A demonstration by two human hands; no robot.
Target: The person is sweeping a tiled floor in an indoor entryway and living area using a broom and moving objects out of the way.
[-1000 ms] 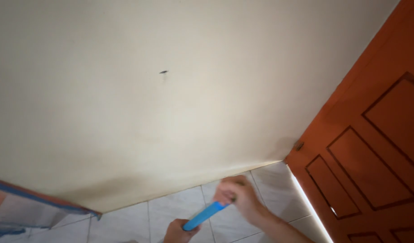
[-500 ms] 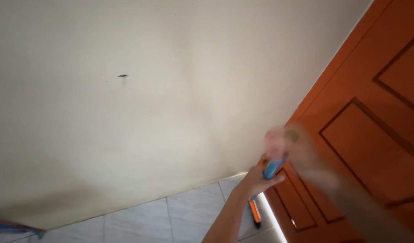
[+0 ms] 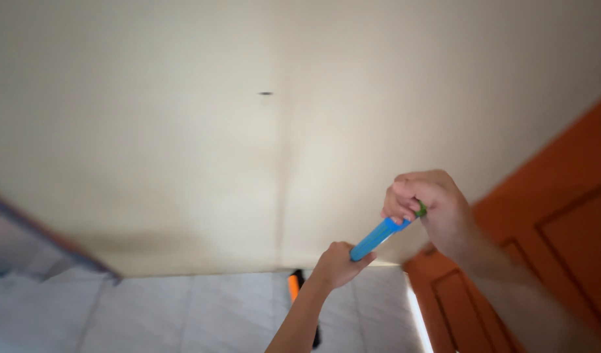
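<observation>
View swung left, door (image 3: 562, 216) now at edge, both hands, left (image 3: 340, 261) & right (image 3: 425, 202), gripping blue handle (image 3: 376, 236)

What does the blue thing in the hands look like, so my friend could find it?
Start at the big cream wall beside the orange door. In front of its lower part, two hands meet: the left hand below, the right hand above. The blue stick slants between them, the only bright blue thing there, with a green bit at its top.

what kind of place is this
Probably a room in a house: a plain cream wall, a pale tiled floor and an orange panelled wooden door.
</observation>
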